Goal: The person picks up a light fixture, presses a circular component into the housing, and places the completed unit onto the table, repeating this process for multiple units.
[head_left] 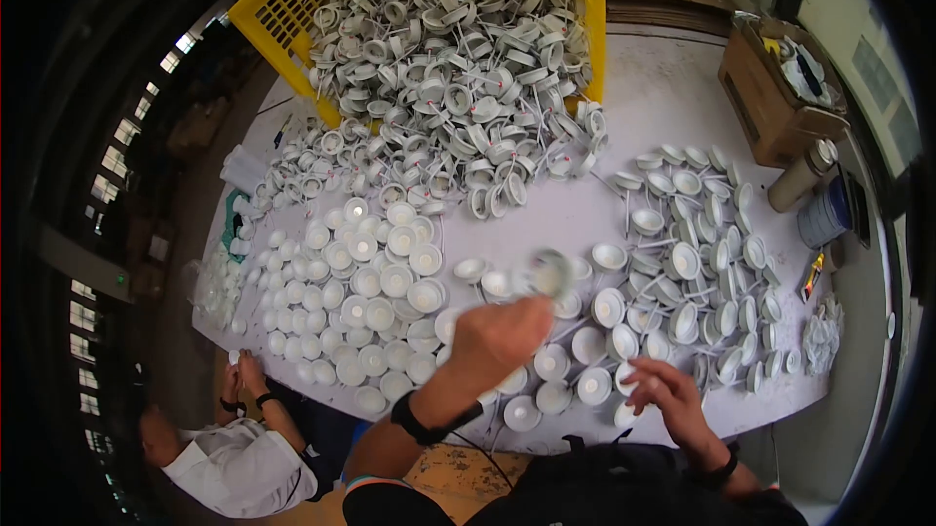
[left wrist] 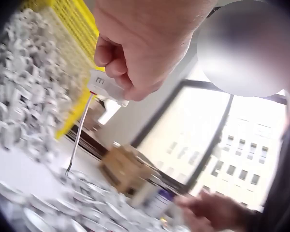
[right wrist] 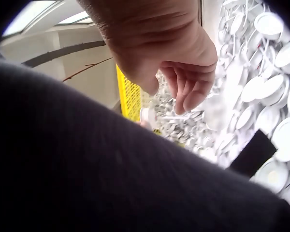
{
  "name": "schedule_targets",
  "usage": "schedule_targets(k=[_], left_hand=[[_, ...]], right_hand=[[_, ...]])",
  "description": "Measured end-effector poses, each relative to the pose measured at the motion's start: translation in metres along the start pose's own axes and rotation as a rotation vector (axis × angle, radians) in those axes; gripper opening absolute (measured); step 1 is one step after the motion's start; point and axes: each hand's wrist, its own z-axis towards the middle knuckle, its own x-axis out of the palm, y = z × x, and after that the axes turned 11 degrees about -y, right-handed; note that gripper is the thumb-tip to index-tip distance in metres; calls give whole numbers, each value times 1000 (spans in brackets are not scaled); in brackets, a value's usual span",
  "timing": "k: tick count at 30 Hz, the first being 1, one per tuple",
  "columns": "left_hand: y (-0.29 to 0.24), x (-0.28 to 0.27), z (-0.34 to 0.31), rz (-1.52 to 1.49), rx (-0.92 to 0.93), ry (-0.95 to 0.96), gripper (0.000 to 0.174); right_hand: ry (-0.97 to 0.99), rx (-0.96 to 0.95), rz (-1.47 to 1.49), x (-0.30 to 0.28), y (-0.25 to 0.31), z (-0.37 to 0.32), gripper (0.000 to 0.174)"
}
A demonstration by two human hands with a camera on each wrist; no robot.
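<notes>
My left hand point(head_left: 502, 336) pinches a white round lamp housing point(left wrist: 105, 84) above the table, its short cable hanging down in the left wrist view. In the head view that housing is blurred. My right hand point(head_left: 673, 401) hovers over the near right part of the table, fingers loosely bent and holding nothing; the right wrist view shows the same bare fingers point(right wrist: 188, 94). Under and around both hands lie white round lamps point(head_left: 595, 385) with cables. A dense group of white cup-shaped pieces point(head_left: 366, 282) spreads to the left of my left hand.
A tilted yellow crate point(head_left: 283, 14) spills a heap of ring-shaped housings point(head_left: 439, 77) across the back. At the right edge stand a cardboard box point(head_left: 770, 121), a flask point(head_left: 804, 175) and a blue-and-white tub point(head_left: 826, 216). Another person point(head_left: 239, 467) sits at the left.
</notes>
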Motion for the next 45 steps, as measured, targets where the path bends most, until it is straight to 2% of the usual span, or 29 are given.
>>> schedule_targets(k=[2,3,4,6,8,9,10,12,13,14,15,16,18,20,22,26,28,30,31,34,35,36,38,39,40,41,42,44,45], left_hand=[[-58,-21,-2,-138,197,121,14],[-81,-22,-6,-169,228,161,13],[-101,-23,-11,-205,260,203,13],[-129,-24,-15,-195,315,243,13],[-146,-25,-17,-516,114,38,22],[-149,-27,-25,-604,-14,-16,27],[-157,-36,-25,-709,-282,-23,30],[-157,-19,-15,-710,-440,-134,32],[-159,-11,-20,-729,-440,-107,32],[-161,-1,-25,-972,-598,146,35],[-163,4,-29,-1199,-751,407,38],[-164,5,-30,-1204,-748,419,38],[-164,4,-31,-1105,-677,811,41],[-173,6,-32,-1072,-638,833,37],[-185,6,-29,-964,-709,796,31],[-207,21,-43,-989,-803,727,23],[-222,31,-46,-1119,-902,594,20],[-231,40,-48,-1087,-922,628,21],[-235,45,-49,-1045,-952,650,23],[-248,56,-42,-981,-960,736,24],[-255,62,-38,-1058,-1066,749,24],[-259,69,-38,-1077,-1050,765,24],[-264,82,-40,-1174,-1229,851,26],[-270,87,-43,-1226,-1200,813,25],[-273,88,-42,-1231,-1192,825,25],[-275,87,-38,-1250,-1298,773,23],[-276,87,-37,-1265,-1405,720,21],[-273,91,-46,-1209,-1441,684,21],[-274,91,-47,-1221,-1449,605,22]], right_hand=[[71,-103,186,12,17,-9,48],[148,-111,200,14,23,-12,52],[81,-95,231,19,25,-19,46],[-1,-358,-138,21,36,-31,39],[-72,-289,-44,9,38,-41,32],[-24,-263,-46,-1,37,-43,30],[23,-236,-40,-11,37,-47,28],[16,-236,-66,-28,43,-55,26],[128,-265,-226,-36,47,-58,27],[249,-295,-389,-44,48,-61,28],[233,-348,-398,-49,44,-62,29],[222,-344,-393,-55,47,-65,29],[242,-246,-530,-67,54,-73,30],[229,-266,-545,-76,48,-77,30],[134,-270,-566,-82,44,-80,32],[106,-265,-271,-95,9,-81,34],[70,-183,-195,-102,3,-84,34],[86,-69,-157,-113,0,-86,33],[55,-92,-169,-118,-4,-87,31],[16,31,-186,-136,-7,-94,28],[22,48,-220,-143,-10,-94,31],[-4,51,-224,-150,-15,-95,31],[-10,-199,-193,-167,-26,-94,39],[-37,-247,-87,-179,-32,-95,40],[-116,-119,-19,-200,-38,-93,34],[-319,-71,69,-225,-42,-88,27],[-549,-231,-80,-257,-61,-79,24],[-915,-342,-590,-324,-92,-71,30],[-964,-352,-863,-351,-104,-71,38]])
